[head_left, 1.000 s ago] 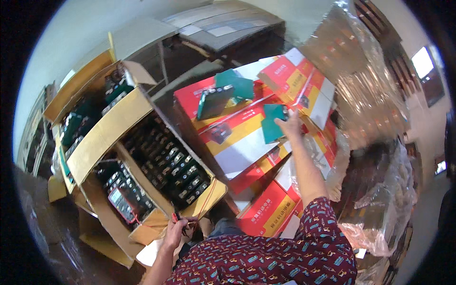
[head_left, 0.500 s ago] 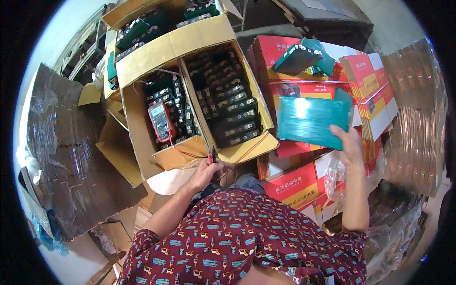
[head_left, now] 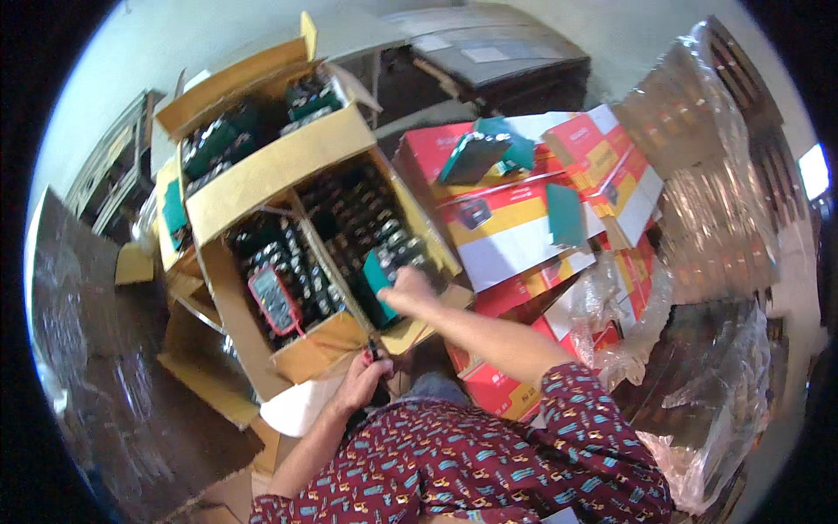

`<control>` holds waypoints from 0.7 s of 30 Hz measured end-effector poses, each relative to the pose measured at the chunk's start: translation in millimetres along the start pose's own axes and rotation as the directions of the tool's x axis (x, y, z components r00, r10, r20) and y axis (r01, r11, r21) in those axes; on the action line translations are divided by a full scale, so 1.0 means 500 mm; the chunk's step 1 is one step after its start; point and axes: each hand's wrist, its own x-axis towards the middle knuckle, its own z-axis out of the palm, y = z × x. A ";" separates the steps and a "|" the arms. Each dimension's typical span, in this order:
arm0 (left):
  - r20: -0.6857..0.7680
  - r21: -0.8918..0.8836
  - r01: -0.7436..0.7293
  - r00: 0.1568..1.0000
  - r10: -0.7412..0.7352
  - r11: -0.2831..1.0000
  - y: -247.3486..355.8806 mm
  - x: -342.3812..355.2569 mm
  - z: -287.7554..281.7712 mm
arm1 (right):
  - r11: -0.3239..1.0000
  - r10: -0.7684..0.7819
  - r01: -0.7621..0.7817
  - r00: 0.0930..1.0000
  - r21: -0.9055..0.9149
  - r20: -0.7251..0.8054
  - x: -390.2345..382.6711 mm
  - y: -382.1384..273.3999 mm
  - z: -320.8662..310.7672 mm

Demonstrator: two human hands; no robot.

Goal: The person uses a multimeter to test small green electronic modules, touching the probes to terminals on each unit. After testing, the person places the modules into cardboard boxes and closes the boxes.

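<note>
My right hand (head_left: pixel 412 293) is closed on the upper edge of a green flat battery pack (head_left: pixel 377 286), low in the right compartment of an open cardboard box (head_left: pixel 253 185). Rows of dark battery packs (head_left: pixel 342 196) with metal terminals stand in that compartment. Just below the box's near edge, my left hand (head_left: pixel 362 381) pinches test probes (head_left: pixel 372 353), one red and one dark. A red-framed multimeter (head_left: pixel 274 301) lies tilted on the packs in the left compartment. Part of its lead shows near its lower end.
Red, white and yellow printed cartons (head_left: pixel 506 229) are stacked to the right, with loose green packs (head_left: pixel 476 157) and a green piece (head_left: pixel 566 216) on them. Another box of packs (head_left: pixel 236 96) stands behind. Flattened cardboard (head_left: pixel 707 201) and plastic wrap (head_left: pixel 716 393) lie farther right.
My right hand has swung left from above the printed cartons into the box's right compartment with the green battery pack. My left hand still pinches the probes. The view has shifted.
</note>
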 end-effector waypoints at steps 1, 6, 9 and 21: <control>0.000 0.027 0.040 0.999 -0.040 0.999 0.011 0.001 0.001 | 0.999 0.040 -0.040 0.999 -0.009 -0.019 -0.013 -0.011 0.018; 0.007 0.035 0.061 0.998 -0.062 0.997 0.013 0.028 -0.003 | 0.977 -0.150 0.154 0.988 0.151 -0.033 -0.029 0.010 0.080; 0.021 0.037 0.081 0.996 -0.082 0.996 0.008 0.045 -0.010 | 0.834 -0.525 0.551 0.811 0.035 -0.257 -0.001 0.022 -0.039; -0.137 0.031 0.116 0.984 -0.111 0.993 0.042 0.034 0.000 | 0.557 -0.473 0.202 0.875 -0.805 -0.108 0.405 0.106 -0.622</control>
